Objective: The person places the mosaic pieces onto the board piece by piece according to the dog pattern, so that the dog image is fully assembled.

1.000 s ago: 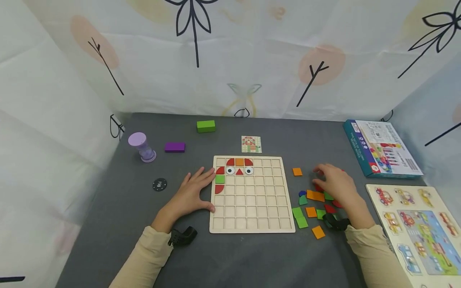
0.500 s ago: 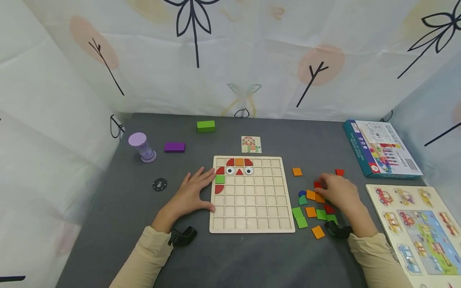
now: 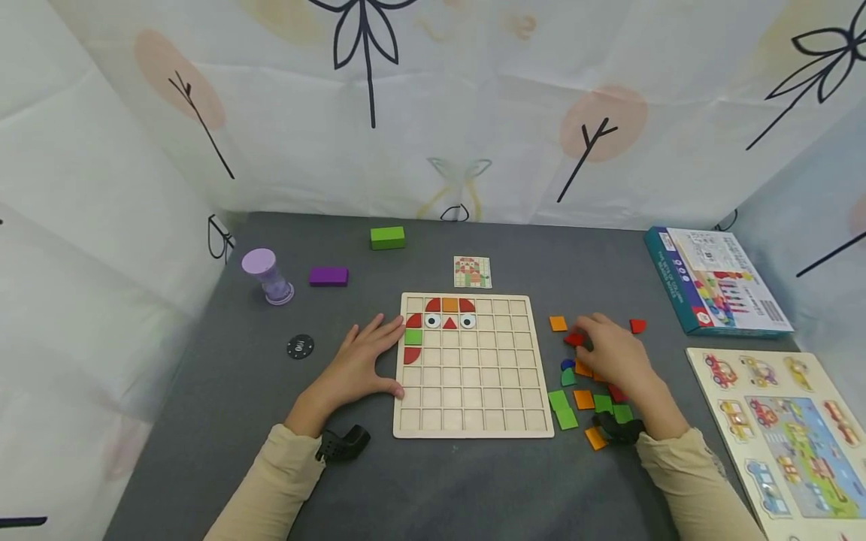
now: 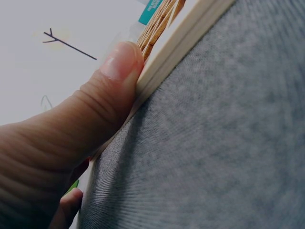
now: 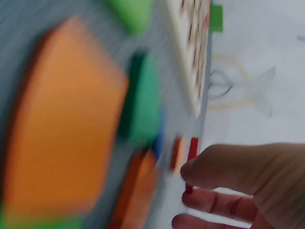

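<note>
My left hand [image 3: 357, 366] rests at the left edge of a pale wooden grid board [image 3: 483, 398], fingers spread along it. In the left wrist view, the thumb [image 4: 114, 71] presses against the board's side. Red, orange and green tiles and two eye tiles [image 3: 467, 321] sit in the board's upper left cells. To the right of the board, my right hand [image 3: 614, 355] pinches a small red tile [image 3: 573, 340] between thumb and fingers. The right wrist view shows this red tile [image 5: 192, 150] edge-on. Loose orange tiles [image 3: 584, 399] and green tiles [image 3: 558, 400] lie around and below that hand.
A small pattern card [image 3: 472, 272] lies behind the board. Farther left are a green block [image 3: 387, 238], purple block [image 3: 328, 277], lilac hourglass-shaped object [image 3: 268, 276] and black disc [image 3: 300, 346]. A box [image 3: 724, 282] and picture puzzle [image 3: 785, 436] stand at the right.
My right hand moves from the far side of the loose tiles toward the board, now pinching a red tile. One red tile stays behind, uncovered. My left hand keeps its place.
</note>
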{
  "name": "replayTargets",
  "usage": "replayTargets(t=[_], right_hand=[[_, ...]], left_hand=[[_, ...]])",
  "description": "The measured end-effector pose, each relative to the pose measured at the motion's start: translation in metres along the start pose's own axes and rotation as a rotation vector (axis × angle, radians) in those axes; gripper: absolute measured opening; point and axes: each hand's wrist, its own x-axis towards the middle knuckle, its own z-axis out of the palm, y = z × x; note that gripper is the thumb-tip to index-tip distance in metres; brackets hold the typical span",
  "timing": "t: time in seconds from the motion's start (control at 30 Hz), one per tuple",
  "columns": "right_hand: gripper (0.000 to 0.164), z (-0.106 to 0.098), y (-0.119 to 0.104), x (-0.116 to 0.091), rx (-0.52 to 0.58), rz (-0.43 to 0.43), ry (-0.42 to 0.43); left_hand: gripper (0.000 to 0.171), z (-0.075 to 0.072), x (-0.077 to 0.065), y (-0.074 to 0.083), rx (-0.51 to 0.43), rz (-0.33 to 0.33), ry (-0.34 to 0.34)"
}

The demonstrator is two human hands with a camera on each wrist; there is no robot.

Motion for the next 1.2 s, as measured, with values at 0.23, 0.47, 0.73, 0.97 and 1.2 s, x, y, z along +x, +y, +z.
replayTargets(t=[0.23,0.47,0.73,0.97,1.2], right_hand=[[0.024,0.010,-0.062,0.026,0.037,-0.252,0.072],[0.022,0.023,-0.129,0.054,-0.042,-0.419,0.028],[0.022,0.033,-0.157,0.069,-0.098,-0.496,0.004],[0.022,0.035,-0.164,0.072,-0.104,-0.502,-0.008],[0.023,0.036,-0.164,0.072,-0.093,-0.500,-0.042]], left_hand=[[0.105,0.000,0.000,0.000,-0.006,0.000,-0.006],[0.105,0.002,0.000,0.002,-0.011,-0.005,-0.009],[0.105,0.002,0.000,0.003,-0.016,0.003,0.004],[0.105,0.000,-0.001,0.003,-0.002,0.011,0.016],[0.105,-0.001,0.000,0.001,0.003,-0.004,-0.001]])
